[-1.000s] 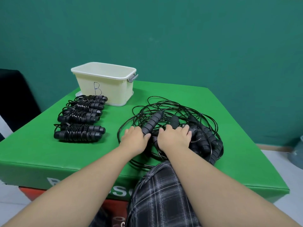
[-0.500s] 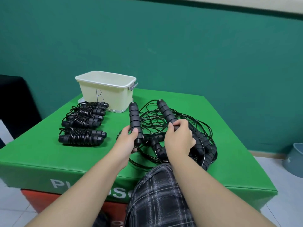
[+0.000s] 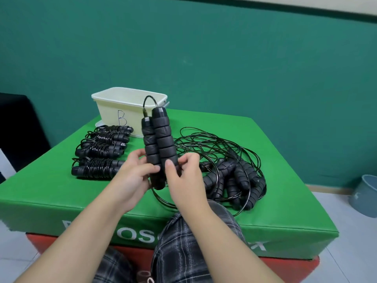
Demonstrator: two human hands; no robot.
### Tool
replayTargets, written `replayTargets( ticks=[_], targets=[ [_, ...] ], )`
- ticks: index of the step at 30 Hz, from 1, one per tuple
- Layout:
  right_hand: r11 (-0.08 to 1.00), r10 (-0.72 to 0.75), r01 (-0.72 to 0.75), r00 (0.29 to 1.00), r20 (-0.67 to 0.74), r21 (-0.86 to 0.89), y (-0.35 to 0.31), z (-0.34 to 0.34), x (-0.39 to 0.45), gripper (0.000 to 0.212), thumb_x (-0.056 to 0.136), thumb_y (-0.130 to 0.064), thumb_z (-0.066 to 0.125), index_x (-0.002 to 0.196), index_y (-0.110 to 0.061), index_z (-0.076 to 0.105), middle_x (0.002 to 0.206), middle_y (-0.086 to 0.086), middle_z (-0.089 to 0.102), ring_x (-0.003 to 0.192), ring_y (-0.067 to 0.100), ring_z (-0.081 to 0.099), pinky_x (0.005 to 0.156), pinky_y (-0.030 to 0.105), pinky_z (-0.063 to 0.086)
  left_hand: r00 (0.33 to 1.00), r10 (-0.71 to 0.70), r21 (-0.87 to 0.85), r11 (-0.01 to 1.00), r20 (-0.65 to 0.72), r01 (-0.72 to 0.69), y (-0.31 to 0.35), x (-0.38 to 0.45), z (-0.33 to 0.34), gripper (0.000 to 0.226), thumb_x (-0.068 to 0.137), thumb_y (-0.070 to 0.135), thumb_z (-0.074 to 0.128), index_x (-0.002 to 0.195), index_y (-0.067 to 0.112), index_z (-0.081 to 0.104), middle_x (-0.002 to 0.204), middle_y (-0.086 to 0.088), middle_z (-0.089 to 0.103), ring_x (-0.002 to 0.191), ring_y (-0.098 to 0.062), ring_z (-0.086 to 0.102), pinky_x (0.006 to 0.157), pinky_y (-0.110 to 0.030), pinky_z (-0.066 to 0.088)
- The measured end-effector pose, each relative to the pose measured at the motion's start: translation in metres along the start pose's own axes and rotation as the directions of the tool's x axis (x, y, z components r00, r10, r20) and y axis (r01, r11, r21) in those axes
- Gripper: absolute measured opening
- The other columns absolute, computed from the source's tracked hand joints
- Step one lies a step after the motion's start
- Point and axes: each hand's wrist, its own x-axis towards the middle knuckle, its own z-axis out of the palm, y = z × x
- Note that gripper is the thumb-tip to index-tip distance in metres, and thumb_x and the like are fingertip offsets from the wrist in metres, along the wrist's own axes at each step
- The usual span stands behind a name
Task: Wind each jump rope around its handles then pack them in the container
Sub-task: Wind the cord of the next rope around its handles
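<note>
- Head view, nearest part: two bare forearms reach forward over a lap in checked trousers (image 3: 179, 248)
- left hand (image 3: 130, 178) curls its fingers and thumb around the lower part of two black handles (image 3: 158, 148), from the left side
- right hand (image 3: 183, 176) pinches the same two handles from the right, thumb in front and fingers behind
- the handles stand upright side by side, touching each other, above the green mat (image 3: 285, 180); a short loop of black rope goes over their tops
- loose ropes (image 3: 228, 166) lie in a tangled pile on the mat, just right of the hands
- wound ropes (image 3: 102, 152) lie in a row on the left part of the mat
- cream container (image 3: 124, 111), marked with the letter B, stands at the far edge, just behind the wound ropes
- grey bucket (image 3: 365, 195) is on the floor at the right
</note>
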Motion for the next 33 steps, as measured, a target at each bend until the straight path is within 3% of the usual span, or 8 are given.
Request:
replayTargets(
  ticks=[4, 8, 11, 17, 20, 24, 28, 33],
  targets=[
    [0.998, 0.032, -0.023, 0.990, 0.136, -0.065, -0.003, 0.003, -0.002, 0.039, 0.092, -0.020, 0.047, 0.129, -0.028, 0.035, 0.107, -0.001, 0.064, 0.090, 0.020, 0.056, 0.079, 0.033, 0.044, 0.998, -0.006, 0.059, 0.998, 0.062, 0.002, 0.001, -0.009, -0.001, 0.061, 0.070, -0.005, 0.050, 0.129, 0.008, 0.041, 0.113, -0.021, 0.065, 0.087, -0.030, 0.064, 0.058, -0.034, 0.048],
    [0.994, 0.056, -0.034, 0.977, 0.206, -0.108, -0.005, 0.002, -0.004, 0.034, 0.091, -0.014, 0.041, 0.123, -0.024, 0.042, 0.121, 0.002, 0.055, 0.107, 0.024, 0.052, 0.090, 0.037, 0.043, 0.999, -0.039, -0.071, 0.997, 0.026, 0.041, 0.002, -0.012, 0.003, 0.052, 0.078, 0.019, 0.061, 0.127, 0.007, 0.049, 0.116, -0.018, 0.065, 0.097, -0.032, 0.065, 0.077, -0.042, 0.050],
    [0.990, 0.047, -0.009, 0.964, 0.263, -0.142, -0.005, 0.002, -0.005, 0.030, 0.089, -0.010, 0.041, 0.118, -0.018, 0.044, 0.116, 0.006, 0.056, 0.105, 0.026, 0.053, 0.088, 0.038, 0.044, 0.996, 0.045, -0.071, 0.996, -0.071, -0.050, 0.007, -0.010, 0.006, 0.024, 0.093, 0.011, 0.048, 0.116, 0.009, 0.054, 0.109, -0.013, 0.067, 0.104, -0.028, 0.064, 0.087, -0.041, 0.051],
    [0.998, 0.015, 0.006, 0.946, 0.322, -0.062, -0.002, 0.007, -0.005, 0.048, 0.074, -0.030, 0.047, 0.121, -0.025, 0.043, 0.116, 0.000, 0.055, 0.106, 0.021, 0.053, 0.091, 0.043, 0.047, 0.981, 0.149, 0.008, 0.989, -0.121, -0.149, 0.005, -0.011, 0.017, 0.035, 0.089, 0.012, 0.053, 0.123, 0.008, 0.045, 0.109, -0.010, 0.064, 0.100, -0.022, 0.064, 0.091, -0.041, 0.051],
    [0.998, 0.023, -0.007, 0.957, 0.288, -0.056, 0.002, 0.010, -0.007, 0.063, 0.067, -0.036, 0.065, 0.123, -0.029, 0.036, 0.121, -0.005, 0.051, 0.111, 0.016, 0.054, 0.091, 0.042, 0.049, 0.981, 0.144, 0.032, 0.989, -0.131, -0.141, 0.000, -0.014, 0.022, 0.029, 0.090, 0.021, 0.053, 0.117, 0.015, 0.047, 0.115, -0.008, 0.064, 0.107, -0.020, 0.063, 0.097, -0.041, 0.048],
    [0.996, 0.011, 0.005, 0.983, 0.186, -0.085, 0.005, 0.004, -0.005, 0.051, 0.071, -0.018, 0.068, 0.109, -0.027, 0.035, 0.108, -0.004, 0.054, 0.098, 0.019, 0.056, 0.083, 0.038, 0.049, 0.990, 0.136, 0.011, 0.991, -0.030, -0.135, 0.009, -0.014, 0.021, 0.037, 0.083, 0.026, 0.065, 0.116, 0.017, 0.052, 0.115, -0.008, 0.065, 0.108, -0.021, 0.062, 0.095, -0.037, 0.047],
    [0.994, -0.053, 0.059, 0.996, 0.066, -0.092, 0.007, -0.003, -0.003, 0.042, 0.068, -0.014, 0.057, 0.103, -0.030, 0.042, 0.101, -0.006, 0.057, 0.092, 0.019, 0.054, 0.080, 0.036, 0.048, 0.994, 0.105, -0.181, 0.977, -0.029, -0.109, 0.056, -0.001, 0.017, 0.036, 0.077, 0.036, 0.059, 0.108, 0.017, 0.055, 0.100, 0.001, 0.070, 0.088, -0.013, 0.068, 0.076, -0.027, 0.052],
    [0.994, 0.004, -0.012, 0.997, -0.074, -0.111, 0.011, -0.009, 0.003, 0.038, 0.070, -0.012, 0.057, 0.101, -0.031, 0.045, 0.098, -0.006, 0.058, 0.089, 0.020, 0.055, 0.078, 0.036, 0.048, 0.991, 0.134, -0.174, 0.976, -0.003, -0.132, 0.109, 0.009, 0.020, 0.017, 0.094, 0.031, 0.046, 0.092, 0.016, 0.055, 0.070, 0.009, 0.066, 0.081, -0.011, 0.068, 0.084, -0.033, 0.048]
  ],
)
